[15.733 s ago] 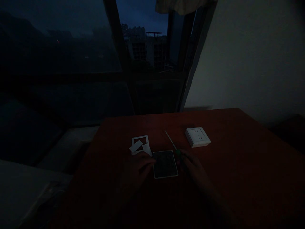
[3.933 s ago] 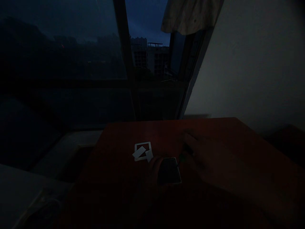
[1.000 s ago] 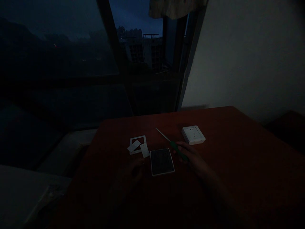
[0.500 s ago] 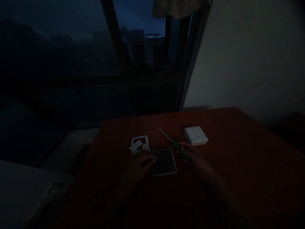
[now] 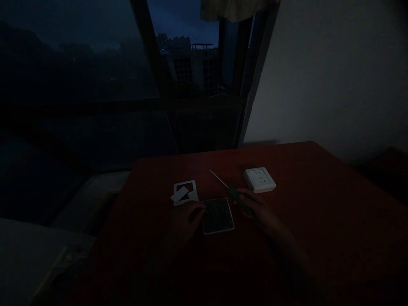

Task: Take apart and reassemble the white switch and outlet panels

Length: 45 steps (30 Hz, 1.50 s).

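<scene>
The room is very dark. A square dark-faced plate with a pale rim (image 5: 218,216) lies flat on the red table (image 5: 318,221). My left hand (image 5: 185,221) rests at its left edge, fingers curled against the rim. My right hand (image 5: 256,210) is closed around the green handle of a screwdriver (image 5: 237,199), whose thin shaft points up and left over the table. A white wall socket (image 5: 259,179) lies just beyond my right hand.
A white square frame (image 5: 185,192) with a small white piece lying across it sits left of the plate. Dark window frames and a pale wall stand behind the table. A pale surface lies low at the left.
My left hand has come up from the table to the plate's left edge in the last second. My right hand keeps the screwdriver in much the same place.
</scene>
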Available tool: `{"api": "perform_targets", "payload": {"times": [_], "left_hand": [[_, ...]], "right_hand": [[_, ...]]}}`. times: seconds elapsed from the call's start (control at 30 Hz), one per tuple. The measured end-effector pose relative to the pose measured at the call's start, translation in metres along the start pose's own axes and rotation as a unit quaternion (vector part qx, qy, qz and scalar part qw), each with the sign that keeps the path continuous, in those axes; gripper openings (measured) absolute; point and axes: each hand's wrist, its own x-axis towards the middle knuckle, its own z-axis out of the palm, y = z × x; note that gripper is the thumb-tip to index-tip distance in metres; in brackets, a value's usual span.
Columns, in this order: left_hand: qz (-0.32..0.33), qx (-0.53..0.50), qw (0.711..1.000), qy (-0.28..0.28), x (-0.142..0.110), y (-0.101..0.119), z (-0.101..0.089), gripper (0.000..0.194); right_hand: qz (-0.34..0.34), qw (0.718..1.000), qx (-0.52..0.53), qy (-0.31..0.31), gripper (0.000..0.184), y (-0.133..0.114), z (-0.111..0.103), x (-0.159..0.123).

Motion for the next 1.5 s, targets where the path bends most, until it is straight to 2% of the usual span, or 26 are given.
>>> {"api": "perform_targets", "payload": {"times": [0.23,0.4,0.6,1.03,1.23,1.5], "left_hand": [[0.030,0.020,0.999,0.016,-0.0024,0.0023,0.0029,0.013],[0.059,0.059,0.996,-0.011,-0.0028,0.0042,0.0048,0.015],[0.085,0.066,0.994,-0.019,-0.0044,0.0066,0.0055,0.017],[0.031,0.011,0.999,-0.036,-0.0004,0.0050,0.0041,0.011],[0.006,0.010,0.999,-0.037,-0.0018,0.0058,0.0025,0.009],[-0.017,-0.013,1.000,-0.004,-0.0058,0.0003,-0.0010,0.012]], "right_hand": [[0.006,1.000,-0.007,0.005,0.036,0.0002,-0.0004,-0.0006],[0.011,1.000,-0.011,0.013,0.036,0.0002,-0.0002,0.0008],[0.020,1.000,-0.011,0.018,0.038,-0.0014,0.0007,-0.0002],[0.017,1.000,-0.013,0.015,0.039,0.0002,0.0003,0.0001],[-0.004,1.000,-0.022,-0.007,0.037,-0.0007,0.0009,-0.0009],[0.005,1.000,-0.004,-0.002,0.036,-0.0021,0.0019,-0.0012]]}}
